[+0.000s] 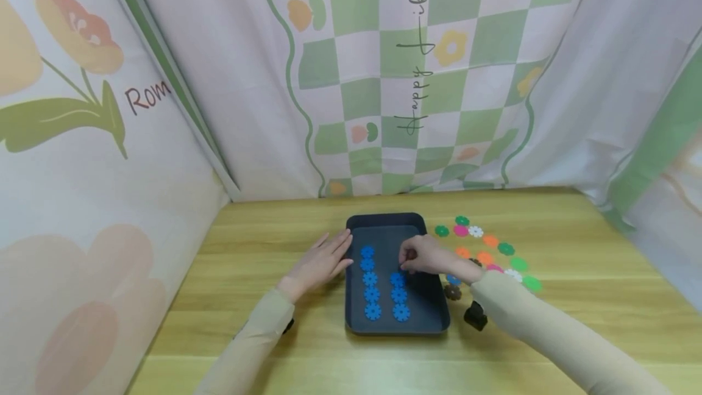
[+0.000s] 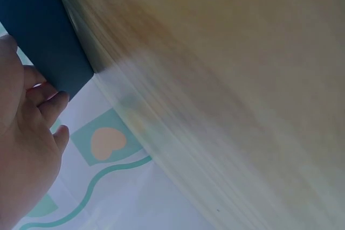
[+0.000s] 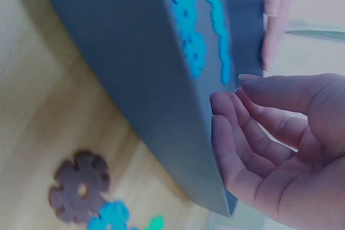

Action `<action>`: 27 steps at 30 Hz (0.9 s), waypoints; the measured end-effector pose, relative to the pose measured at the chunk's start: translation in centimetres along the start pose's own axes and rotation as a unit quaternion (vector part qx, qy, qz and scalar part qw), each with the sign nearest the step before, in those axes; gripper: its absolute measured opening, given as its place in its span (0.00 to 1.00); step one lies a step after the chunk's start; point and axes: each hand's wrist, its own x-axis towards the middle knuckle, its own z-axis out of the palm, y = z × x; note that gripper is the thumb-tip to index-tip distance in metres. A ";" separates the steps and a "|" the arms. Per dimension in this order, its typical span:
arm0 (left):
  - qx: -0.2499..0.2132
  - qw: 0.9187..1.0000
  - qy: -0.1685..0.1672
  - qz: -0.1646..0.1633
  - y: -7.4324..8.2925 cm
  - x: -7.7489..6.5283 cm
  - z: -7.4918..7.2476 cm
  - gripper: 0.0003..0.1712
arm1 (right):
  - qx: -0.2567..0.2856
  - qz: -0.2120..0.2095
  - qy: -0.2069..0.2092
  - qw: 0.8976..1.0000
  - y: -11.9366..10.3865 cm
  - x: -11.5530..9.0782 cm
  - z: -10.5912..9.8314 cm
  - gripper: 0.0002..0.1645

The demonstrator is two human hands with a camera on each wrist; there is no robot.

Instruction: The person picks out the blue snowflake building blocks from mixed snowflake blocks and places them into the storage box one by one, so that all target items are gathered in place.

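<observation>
A dark grey tray (image 1: 384,325) sits on the table, holding two columns of blue notched snowflake discs (image 1: 370,279). The left column is longer than the right column (image 1: 399,294). My left hand (image 1: 318,264) rests against the tray's left edge with its fingers extended, touching the rim. Over the tray, my right hand (image 1: 430,255) hovers just above the top of the right column. In the right wrist view its thumb and fingers (image 3: 259,133) are loosely bent, the tips close together, and no disc shows between them.
Right of the tray lie scattered discs: green (image 1: 506,249), orange (image 1: 485,258), white (image 1: 475,231), pink (image 1: 460,231) and brown (image 1: 452,292). Some are partly hidden by the right forearm. A patterned curtain (image 1: 395,78) hangs behind the wooden table (image 1: 263,224).
</observation>
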 end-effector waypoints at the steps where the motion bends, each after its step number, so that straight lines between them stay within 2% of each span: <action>1: -0.002 1.000 -0.002 -0.001 0.0 0.0 0.0 0.34 | 0.003 -0.004 0.004 1.000 0.0 -0.2 -0.3 0.04; 8: -0.007 1.000 -0.005 -0.004 -0.1 -0.1 0.1 0.35 | 0.024 0.018 0.026 0.999 1.2 -1.8 -2.5 0.03; 13: -0.008 1.000 -0.005 -0.002 -0.2 -0.1 0.2 0.34 | 0.002 0.030 0.045 0.999 2.9 -3.1 -3.5 0.03; 18: -0.008 1.000 -0.005 -0.003 -0.2 -0.2 0.2 0.34 | -0.028 0.034 0.052 0.998 5.1 -4.1 -3.7 0.04; 23: -0.004 1.000 -0.009 -0.003 -0.3 -0.2 0.4 0.35 | -0.009 0.066 0.043 0.997 6.8 -4.7 -3.6 0.04; 27: -0.005 1.000 -0.009 -0.002 -0.3 -0.1 0.4 0.35 | -0.014 0.093 0.041 0.995 7.7 -5.0 -3.7 0.06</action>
